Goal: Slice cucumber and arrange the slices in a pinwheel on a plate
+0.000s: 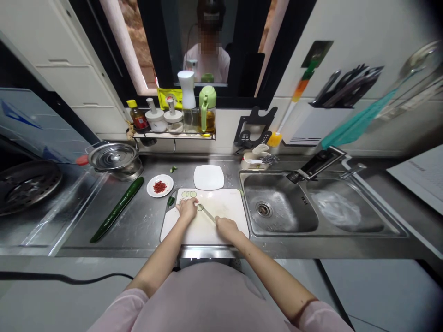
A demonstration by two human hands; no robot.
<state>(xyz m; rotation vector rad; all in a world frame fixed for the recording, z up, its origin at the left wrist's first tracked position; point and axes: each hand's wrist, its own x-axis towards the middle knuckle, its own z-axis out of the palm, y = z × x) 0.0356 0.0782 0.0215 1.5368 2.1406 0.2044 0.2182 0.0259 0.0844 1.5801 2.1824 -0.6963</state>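
Note:
A white cutting board (224, 203) lies on the steel counter in front of me. My left hand (187, 209) is curled over a piece of cucumber (200, 207) at the board's upper left, pinning it down. My right hand (225, 226) grips a knife (207, 213) whose blade points up-left and meets the cucumber piece beside my left fingers. Several thin cucumber slices (188, 194) lie in a row along the board's far edge. A dark green cucumber end (170, 201) sits just off the board's left edge.
A whole cucumber (117, 208) lies diagonally on the counter to the left. A small plate of red chilli (159, 186) and an empty white plate (208, 177) sit behind the board. The sink (277, 228) is to the right, a steel pot (114, 159) at back left.

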